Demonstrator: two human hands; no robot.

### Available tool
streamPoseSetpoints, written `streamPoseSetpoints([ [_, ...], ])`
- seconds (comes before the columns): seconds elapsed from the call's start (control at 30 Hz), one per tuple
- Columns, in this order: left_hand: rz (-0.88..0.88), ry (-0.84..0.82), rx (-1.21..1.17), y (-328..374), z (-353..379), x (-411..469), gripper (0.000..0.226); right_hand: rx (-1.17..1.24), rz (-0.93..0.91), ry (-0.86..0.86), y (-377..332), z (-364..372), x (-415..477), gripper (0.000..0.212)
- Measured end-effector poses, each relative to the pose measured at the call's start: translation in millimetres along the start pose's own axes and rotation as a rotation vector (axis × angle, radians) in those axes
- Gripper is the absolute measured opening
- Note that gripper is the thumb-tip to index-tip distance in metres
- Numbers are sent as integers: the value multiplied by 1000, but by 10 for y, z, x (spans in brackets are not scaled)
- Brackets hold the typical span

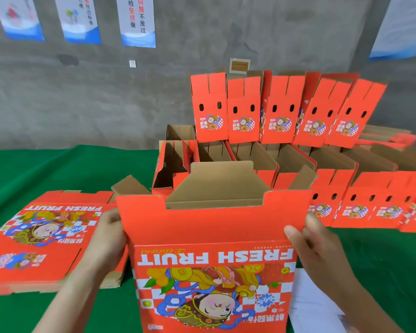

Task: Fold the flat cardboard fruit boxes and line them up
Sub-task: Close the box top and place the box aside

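While both hands grasp it, the box [211,231] is held upright at 6 o'clock, its printed face toward the camera with the lettering upside down and its brown top flaps standing open. Its base is out of view, so I cannot tell whether it rests on the green counter [34,169]. The left hand [106,239] grips the box's left edge at 9 o'clock, fingers [113,218] curled round it. The right hand [315,246] pinches the right edge at 3 o'clock, thumb on the red face and the other fingers behind. A stack of flat boxes [41,236] lies on the counter at 8 o'clock, just beside the left wrist. Folded boxes [274,111] stand in rows from 12 to 3 o'clock, a further row raised above them. White paper [310,304] lies at 5 o'clock. Posters [137,20] hang on the grey wall [82,97] at 11 o'clock.
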State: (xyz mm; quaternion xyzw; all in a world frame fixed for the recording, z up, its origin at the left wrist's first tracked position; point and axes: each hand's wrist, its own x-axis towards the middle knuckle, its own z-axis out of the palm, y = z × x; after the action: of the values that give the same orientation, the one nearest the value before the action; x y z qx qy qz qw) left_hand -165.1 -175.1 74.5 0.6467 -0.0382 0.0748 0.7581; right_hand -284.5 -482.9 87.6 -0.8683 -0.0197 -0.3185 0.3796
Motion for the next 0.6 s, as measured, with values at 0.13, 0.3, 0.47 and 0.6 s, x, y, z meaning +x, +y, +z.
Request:
streamPoseSetpoints([
  [0.13,29,192,-56,-84,182,-258,54,53,121,144,13,-20,-135,52],
  [0.3,45,450,69,-215,289,-442,57,248,304,172,177,1,-207,53],
  [0.47,107,417,259,-140,374,-525,66,167,347,96,287,76,-70,49],
  [0.6,180,348,446,-120,359,-481,60,103,327,76,303,93,4,40],
])
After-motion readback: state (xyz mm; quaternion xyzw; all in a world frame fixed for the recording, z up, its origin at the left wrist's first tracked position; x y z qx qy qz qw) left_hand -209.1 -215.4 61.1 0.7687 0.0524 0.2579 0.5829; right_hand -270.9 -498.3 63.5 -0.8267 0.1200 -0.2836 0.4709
